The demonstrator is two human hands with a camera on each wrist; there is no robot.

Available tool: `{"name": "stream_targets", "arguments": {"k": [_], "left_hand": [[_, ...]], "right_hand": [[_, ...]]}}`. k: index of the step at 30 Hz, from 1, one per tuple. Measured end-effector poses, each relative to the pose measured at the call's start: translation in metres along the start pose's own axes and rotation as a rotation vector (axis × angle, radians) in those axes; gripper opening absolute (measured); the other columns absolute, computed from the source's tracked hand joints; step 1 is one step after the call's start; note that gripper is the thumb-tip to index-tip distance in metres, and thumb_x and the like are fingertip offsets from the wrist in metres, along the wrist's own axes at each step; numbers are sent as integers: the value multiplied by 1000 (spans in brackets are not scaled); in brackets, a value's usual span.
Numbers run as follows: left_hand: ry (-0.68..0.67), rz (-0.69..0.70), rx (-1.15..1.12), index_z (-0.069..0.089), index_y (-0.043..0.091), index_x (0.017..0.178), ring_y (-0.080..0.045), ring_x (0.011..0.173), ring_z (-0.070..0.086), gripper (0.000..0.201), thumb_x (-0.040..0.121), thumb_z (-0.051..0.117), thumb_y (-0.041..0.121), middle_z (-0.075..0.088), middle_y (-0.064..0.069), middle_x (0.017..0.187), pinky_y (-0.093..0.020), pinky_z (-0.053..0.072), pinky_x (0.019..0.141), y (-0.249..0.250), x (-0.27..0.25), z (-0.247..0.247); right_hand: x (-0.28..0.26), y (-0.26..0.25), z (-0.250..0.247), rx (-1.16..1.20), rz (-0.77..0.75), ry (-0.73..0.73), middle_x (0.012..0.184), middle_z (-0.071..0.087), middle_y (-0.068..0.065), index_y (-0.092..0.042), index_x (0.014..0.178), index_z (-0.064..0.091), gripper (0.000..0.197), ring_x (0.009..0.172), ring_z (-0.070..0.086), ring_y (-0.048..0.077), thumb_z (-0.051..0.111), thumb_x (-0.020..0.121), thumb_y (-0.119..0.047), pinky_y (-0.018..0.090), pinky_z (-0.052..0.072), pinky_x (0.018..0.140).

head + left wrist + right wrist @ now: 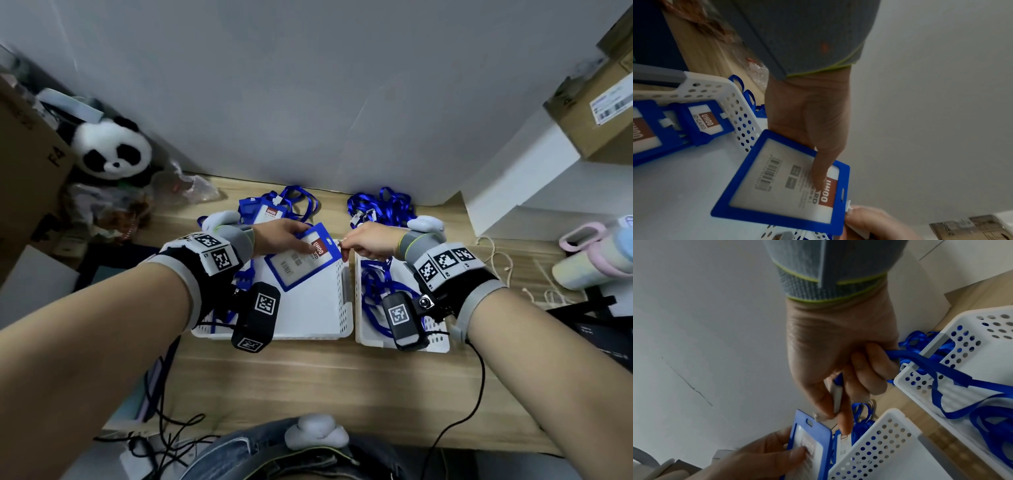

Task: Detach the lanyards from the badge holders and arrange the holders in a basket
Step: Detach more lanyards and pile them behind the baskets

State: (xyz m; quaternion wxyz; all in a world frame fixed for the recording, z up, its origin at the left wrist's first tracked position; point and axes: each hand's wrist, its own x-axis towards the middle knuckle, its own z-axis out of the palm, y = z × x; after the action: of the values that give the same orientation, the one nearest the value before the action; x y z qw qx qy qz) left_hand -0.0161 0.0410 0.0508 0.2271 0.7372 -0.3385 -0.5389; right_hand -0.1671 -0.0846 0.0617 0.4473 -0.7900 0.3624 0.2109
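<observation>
The left hand [281,236] is gripping a blue badge holder [303,256] above the left basket [346,301]; the right hand [368,241] is pinching the lanyard [925,365] clip [837,400] at its top edge.

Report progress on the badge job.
Done: two blue badge holders lie in the left white perforated basket. In hand: left hand holds another blue holder; right hand pinches its white clip. Left: the lanyarded holders at the table's back.
</observation>
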Motion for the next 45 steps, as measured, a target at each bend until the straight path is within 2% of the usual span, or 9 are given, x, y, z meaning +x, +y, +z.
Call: {"name": "stream_targets", "arguments": {"k": [8, 14, 20, 25, 27, 31, 35, 39, 45], "left_hand": [[-109, -13, 209, 50, 23, 133, -26, 97, 68, 52, 84, 67, 27, 66, -7, 115, -46, 54, 89, 5, -4, -2], [-135, -17, 224, 54, 25, 123, -18, 82, 67, 37, 87, 64, 23, 67, -2, 101, -32, 57, 76, 5, -2, -2], [-151, -38, 255, 55, 17, 124, -26, 97, 67, 42, 85, 67, 26, 68, -8, 111, -44, 53, 90, 3, 0, -2], [-131, -30, 276, 54, 18, 126, -26, 96, 67, 42, 86, 65, 28, 67, -8, 112, -42, 55, 87, 1, 1, -1], [-105, -25, 301, 51, 18, 129, -23, 93, 67, 45, 88, 63, 28, 66, -6, 110, -35, 56, 81, 1, 2, 0], [-85, -21, 307, 47, 17, 134, -21, 93, 66, 51, 87, 63, 30, 64, -6, 112, -33, 56, 81, 2, 4, 3], [-57, -26, 335, 46, 19, 134, -14, 81, 64, 51, 88, 62, 33, 61, 0, 103, -25, 54, 70, 2, 3, 3], [-30, -39, 320, 45, 21, 135, -20, 91, 66, 51, 89, 61, 32, 64, -4, 108, -31, 55, 77, 3, 3, 2], [-22, -36, 299, 45, 21, 136, -20, 88, 66, 50, 89, 61, 29, 65, -5, 107, -33, 56, 79, 3, 1, 0]], "right_hand": [[-2, -11, 6, -79, 43, -48, 43, 29, -5, -15, 54, 47, 27, 38, 23, 11, 46, 82, -13, 18, 19, 39], [0, -11, 6, -51, 43, -165, 40, 26, -10, -13, 60, 50, 25, 35, 19, 8, 46, 84, -9, 15, 17, 38], [-6, -14, 6, -39, 2, -242, 46, 28, -8, -14, 65, 53, 27, 42, 20, 7, 45, 91, -11, 17, 17, 39], [-10, -16, 9, -20, -27, -223, 56, 30, -3, -17, 65, 44, 27, 48, 23, 10, 52, 91, -16, 17, 21, 42], [-11, -15, 12, -73, -53, -192, 58, 39, -2, -18, 76, 56, 16, 50, 32, 10, 60, 88, -26, 18, 28, 47], [-4, -10, 22, -171, -145, -8, 85, 66, 8, -30, 83, 70, 21, 78, 54, 15, 68, 77, -50, 29, 43, 76], [-4, -10, 21, -179, -149, 43, 64, 48, -6, -27, 64, 57, 27, 65, 44, 11, 60, 88, -39, 22, 33, 58], [-2, -5, 18, -131, -147, 84, 56, 46, -7, -24, 60, 54, 32, 52, 40, 7, 59, 90, -33, 19, 30, 51], [7, 6, 17, -3, -184, 170, 63, 55, -5, -17, 76, 63, 20, 53, 48, 6, 62, 89, -32, 11, 37, 42]]}}
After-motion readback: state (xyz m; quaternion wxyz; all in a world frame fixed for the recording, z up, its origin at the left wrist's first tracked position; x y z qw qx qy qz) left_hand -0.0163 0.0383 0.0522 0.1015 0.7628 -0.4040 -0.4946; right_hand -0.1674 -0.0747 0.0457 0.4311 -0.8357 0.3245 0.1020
